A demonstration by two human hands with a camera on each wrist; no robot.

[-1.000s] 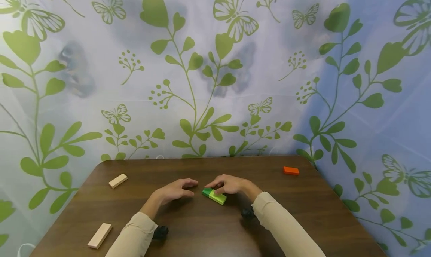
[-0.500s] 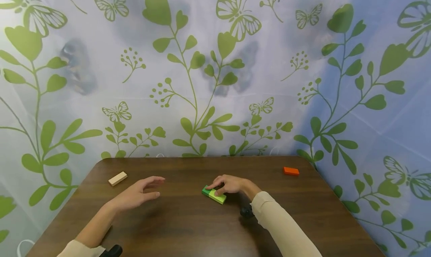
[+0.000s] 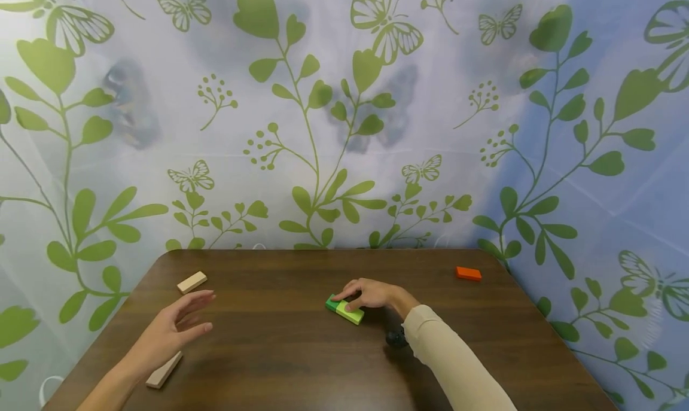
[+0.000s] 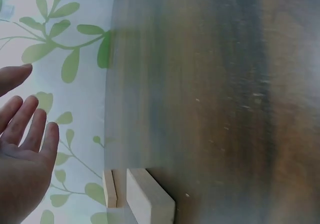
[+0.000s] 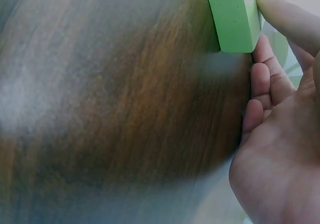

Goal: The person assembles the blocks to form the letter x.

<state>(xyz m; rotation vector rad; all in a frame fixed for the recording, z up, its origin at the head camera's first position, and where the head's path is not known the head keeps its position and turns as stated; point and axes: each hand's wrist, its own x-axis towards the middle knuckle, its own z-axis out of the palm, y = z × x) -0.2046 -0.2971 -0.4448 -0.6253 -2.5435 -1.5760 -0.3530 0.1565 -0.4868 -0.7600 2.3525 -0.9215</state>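
Note:
Over the table's left side, my left hand [image 3: 168, 334] hovers with its fingers extended and thumb apart, holding nothing. Just below it a pale wooden block [image 3: 164, 371] lies partly covered by the hand. Another wooden block [image 3: 191, 282] rests farther back. Near the middle, my right hand [image 3: 370, 295] holds a light green block [image 3: 352, 313] with its thumb on it and fingers bent at its far side. End to end with that one lies a dark green block [image 3: 332, 303], under the index fingertip. In the right wrist view, the thumb presses the light green block [image 5: 231, 19].
An orange-red block [image 3: 469, 273] lies at the back right of the brown wooden table [image 3: 301, 363]. Behind the table hangs a pale curtain [image 3: 301, 130] printed with green leaves and butterflies. A small black device [image 3: 396, 338] sits under the right wrist.
My left hand has moved away from beside the green blocks to the left, stopping above the nearer wooden block. The right hand stays at the green blocks.

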